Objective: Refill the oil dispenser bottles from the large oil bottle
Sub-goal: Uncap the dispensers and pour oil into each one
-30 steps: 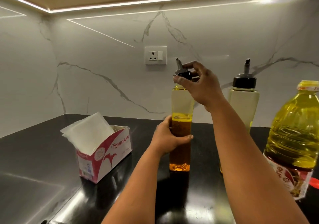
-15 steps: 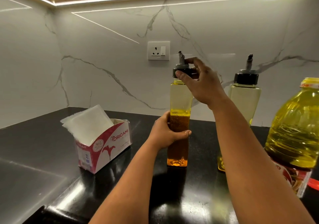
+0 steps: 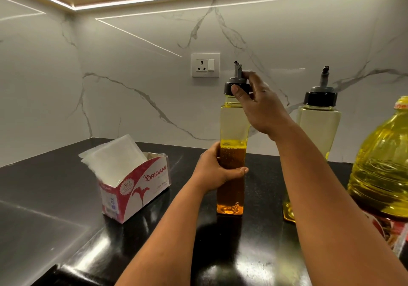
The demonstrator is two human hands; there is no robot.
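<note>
Left hand (image 3: 217, 171) grips the tall, likely slick dispenser bottle (image 3: 233, 153) mid-body; right hand (image 3: 258, 102) pinches its black cap (image 3: 228, 87), the sensible twisting hold

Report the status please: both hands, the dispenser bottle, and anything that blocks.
Left hand grips dispenser bottle at mid-body. Right hand pinches its black cap, cap on. Bottle upright on counter, about half full. Nothing blocking.
</note>
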